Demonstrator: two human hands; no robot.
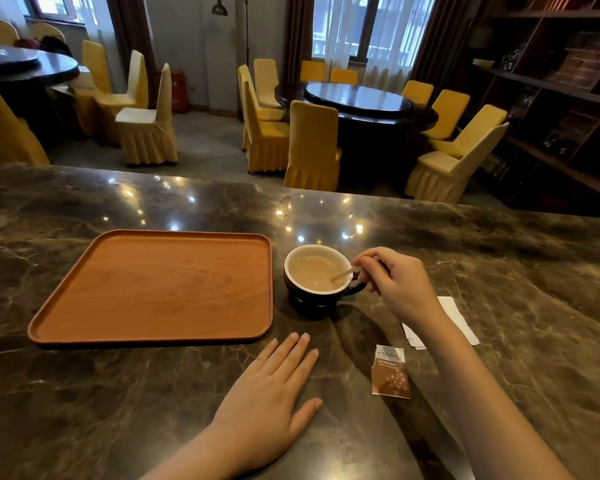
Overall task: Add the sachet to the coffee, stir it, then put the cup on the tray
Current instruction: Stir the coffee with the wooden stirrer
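Observation:
A black cup [312, 299] with a white inside holds milky coffee and stands on the marble counter, just right of the wooden tray [153, 327]. My right hand [399, 282] is beside the cup's handle, fingers pinched on a thin wooden stir stick [343, 274] whose lower end dips into the coffee. The torn brown-and-white sachet [390, 374] lies flat on the counter in front of the cup, under my right forearm. My left hand [274, 389] rests palm down on the counter, fingers spread, holding nothing.
A white paper wrapper [459, 320] lies partly hidden behind my right wrist. The dark marble counter [118, 410] stretches wide on both sides. Beyond its far edge are round dining tables and yellow-covered chairs [312, 147]; dark shelving stands at the right.

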